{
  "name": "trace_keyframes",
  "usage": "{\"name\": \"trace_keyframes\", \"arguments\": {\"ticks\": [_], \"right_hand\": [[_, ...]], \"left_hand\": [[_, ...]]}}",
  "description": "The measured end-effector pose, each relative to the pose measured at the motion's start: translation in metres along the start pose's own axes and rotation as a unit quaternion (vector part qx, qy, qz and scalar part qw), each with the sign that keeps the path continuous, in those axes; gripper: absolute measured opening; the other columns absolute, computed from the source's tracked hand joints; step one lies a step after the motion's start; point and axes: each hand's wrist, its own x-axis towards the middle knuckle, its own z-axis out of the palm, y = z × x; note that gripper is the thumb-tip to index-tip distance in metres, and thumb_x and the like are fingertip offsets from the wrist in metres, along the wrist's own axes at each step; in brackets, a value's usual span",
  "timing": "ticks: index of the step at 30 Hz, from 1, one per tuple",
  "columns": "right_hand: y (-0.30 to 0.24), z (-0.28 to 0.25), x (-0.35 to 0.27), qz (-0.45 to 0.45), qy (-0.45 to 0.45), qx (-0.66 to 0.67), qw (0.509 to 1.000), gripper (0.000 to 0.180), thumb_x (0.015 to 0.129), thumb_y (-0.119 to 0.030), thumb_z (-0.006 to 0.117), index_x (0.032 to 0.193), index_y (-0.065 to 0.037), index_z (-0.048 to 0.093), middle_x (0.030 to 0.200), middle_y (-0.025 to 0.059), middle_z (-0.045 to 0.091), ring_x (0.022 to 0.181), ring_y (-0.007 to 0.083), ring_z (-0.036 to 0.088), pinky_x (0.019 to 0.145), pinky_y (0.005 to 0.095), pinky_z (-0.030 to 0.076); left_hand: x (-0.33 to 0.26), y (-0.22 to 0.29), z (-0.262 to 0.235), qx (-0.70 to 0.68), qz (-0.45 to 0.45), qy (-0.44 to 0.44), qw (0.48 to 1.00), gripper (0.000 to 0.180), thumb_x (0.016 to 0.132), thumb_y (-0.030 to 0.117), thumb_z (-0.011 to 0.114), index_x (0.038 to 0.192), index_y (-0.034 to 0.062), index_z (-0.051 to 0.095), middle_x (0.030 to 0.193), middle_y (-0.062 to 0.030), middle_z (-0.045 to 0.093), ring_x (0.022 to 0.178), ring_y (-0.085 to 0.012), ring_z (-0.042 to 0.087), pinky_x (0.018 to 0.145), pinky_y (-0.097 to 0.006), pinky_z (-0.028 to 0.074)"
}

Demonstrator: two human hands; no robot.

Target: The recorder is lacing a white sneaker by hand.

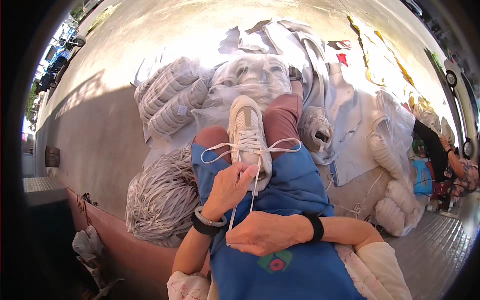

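A beige and white sneaker (246, 122) rests between my knees on my blue apron (295, 185), its toe pointing away from me. A white shoelace (216, 153) is threaded through its eyelets, with loose lengths spread to both sides. My left hand (229, 186) is at the heel end of the shoe, thumb and fingers pinched on a thin white cord (252, 202) that runs toward me. Closer to my body, my right hand (267, 232) is closed on the same cord. Its fingertips are partly hidden.
A large bundle of pale laces (160, 200) lies to my left. Plastic-wrapped shoes (172, 97) are stacked beyond it, and a bagged shoe (317, 130) sits by my right knee. More clear bags (392, 145) stand farther right, near another person (462, 175) and a blue stool (423, 177).
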Motion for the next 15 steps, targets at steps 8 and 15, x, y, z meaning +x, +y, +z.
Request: {"name": "trace_keyframes", "arguments": {"ticks": [8, 15], "right_hand": [[-0.008, -0.002, -0.027, 0.058, 0.036, -0.092, 0.993, 0.013, 0.088, -0.014, 0.057, 0.085, -0.002, 0.057, 0.076, 0.016, 0.056, 0.072, 0.0347, 0.059, 0.058, 0.0404, 0.047], [0.056, -0.043, -0.068, 0.326, 0.212, 0.173, 0.905, 0.027, 0.097, -0.025, 0.05, 0.099, -0.002, 0.065, 0.07, 0.0007, 0.058, 0.062, 0.0085, 0.053, 0.059, 0.0242, 0.046]], "left_hand": [[-0.013, 0.012, 0.012, -0.265, -0.1, -0.132, 0.95, 0.034, 0.101, 0.028, 0.044, 0.091, 0.0012, 0.062, 0.054, 0.0024, 0.048, 0.042, -0.0049, 0.041, 0.041, -0.021, 0.036], [-0.039, 0.041, 0.022, -0.293, 0.005, -0.289, 0.911, 0.037, 0.104, 0.031, 0.04, 0.092, 0.0021, 0.059, 0.051, 0.005, 0.042, 0.041, -0.0022, 0.036, 0.041, -0.018, 0.029]]}}
